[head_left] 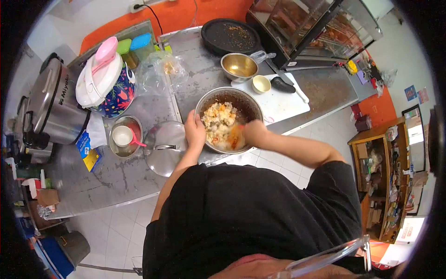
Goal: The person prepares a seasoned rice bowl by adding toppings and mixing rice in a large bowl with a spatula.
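A deep metal bowl [254, 108] stands at the counter's front edge, holding a pale, lumpy food mixture [220, 116] with orange bits. My left hand [195, 131] grips the bowl's left side, fingers against the outer wall and thumb at the rim. Over the right part of the bowl, my right hand [254, 135] is closed, and an orange-tinted motion blur at its fingers hides what it holds. A metal lid [160, 158] with a handle lies on the counter just left of my left forearm.
Behind the bowl are a gold-toned metal bowl [239, 66], a white cutting board [289, 106] with a small cup [261, 84] and a dark-handled knife [282, 84]. Leftward stand a basin [113, 148] with a cup and pink spoon, a patterned container [116, 100] and a rice cooker [58, 107].
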`<state>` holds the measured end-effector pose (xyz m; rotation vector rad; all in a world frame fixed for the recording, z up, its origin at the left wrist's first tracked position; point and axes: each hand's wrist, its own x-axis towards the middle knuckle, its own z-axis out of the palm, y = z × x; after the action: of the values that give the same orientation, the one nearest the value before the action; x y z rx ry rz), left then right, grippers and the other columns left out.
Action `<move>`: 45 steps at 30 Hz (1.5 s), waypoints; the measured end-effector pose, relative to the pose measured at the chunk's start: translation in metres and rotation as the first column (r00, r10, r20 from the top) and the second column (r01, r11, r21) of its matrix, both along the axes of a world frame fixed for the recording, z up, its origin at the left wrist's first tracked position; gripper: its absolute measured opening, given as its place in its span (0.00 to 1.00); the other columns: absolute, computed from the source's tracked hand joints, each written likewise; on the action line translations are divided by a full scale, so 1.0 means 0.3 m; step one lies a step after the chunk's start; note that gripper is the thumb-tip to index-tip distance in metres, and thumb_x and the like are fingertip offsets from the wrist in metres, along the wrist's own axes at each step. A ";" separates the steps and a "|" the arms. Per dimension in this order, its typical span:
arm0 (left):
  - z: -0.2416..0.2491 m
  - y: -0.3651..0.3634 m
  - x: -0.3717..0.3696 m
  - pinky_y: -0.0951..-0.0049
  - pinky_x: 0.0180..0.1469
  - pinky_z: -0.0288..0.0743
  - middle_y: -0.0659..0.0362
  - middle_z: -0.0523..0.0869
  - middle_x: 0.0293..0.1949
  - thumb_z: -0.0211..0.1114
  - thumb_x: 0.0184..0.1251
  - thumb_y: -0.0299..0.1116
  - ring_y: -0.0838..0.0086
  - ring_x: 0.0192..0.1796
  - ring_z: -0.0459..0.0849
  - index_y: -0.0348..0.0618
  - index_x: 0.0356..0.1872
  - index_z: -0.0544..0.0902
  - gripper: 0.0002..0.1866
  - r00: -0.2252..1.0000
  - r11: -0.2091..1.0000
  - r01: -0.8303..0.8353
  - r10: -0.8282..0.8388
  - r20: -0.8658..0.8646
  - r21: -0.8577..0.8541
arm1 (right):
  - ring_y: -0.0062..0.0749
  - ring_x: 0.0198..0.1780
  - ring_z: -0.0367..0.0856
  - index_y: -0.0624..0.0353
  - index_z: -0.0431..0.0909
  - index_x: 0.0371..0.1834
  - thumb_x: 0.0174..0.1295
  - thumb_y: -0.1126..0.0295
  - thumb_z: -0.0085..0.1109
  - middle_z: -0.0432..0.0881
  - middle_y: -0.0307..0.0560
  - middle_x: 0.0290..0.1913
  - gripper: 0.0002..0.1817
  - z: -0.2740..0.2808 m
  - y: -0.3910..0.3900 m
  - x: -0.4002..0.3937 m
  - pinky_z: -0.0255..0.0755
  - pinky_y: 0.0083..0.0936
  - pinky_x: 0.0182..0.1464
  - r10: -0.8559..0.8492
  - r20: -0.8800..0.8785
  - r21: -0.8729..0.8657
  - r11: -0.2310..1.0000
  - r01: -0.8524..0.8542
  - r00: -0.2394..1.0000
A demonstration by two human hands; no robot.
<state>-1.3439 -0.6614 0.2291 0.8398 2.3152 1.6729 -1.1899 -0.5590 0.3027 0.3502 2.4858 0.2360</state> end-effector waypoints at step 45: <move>-0.014 -0.013 0.001 0.62 0.40 0.68 0.44 0.79 0.34 0.45 0.62 0.29 0.51 0.39 0.77 0.37 0.43 0.71 0.11 0.999 0.999 0.033 -0.033 0.004 0.009 | 0.36 0.36 0.81 0.57 0.81 0.28 0.49 0.68 0.52 0.82 0.46 0.32 0.09 -0.070 -0.038 -0.266 0.73 0.30 0.35 -0.140 -0.234 -0.169 0.980 0.102 0.962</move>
<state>-1.3436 -0.6654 0.2250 0.8704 2.2798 1.6710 -1.2697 -0.5704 0.2817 0.4897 2.6914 -0.0567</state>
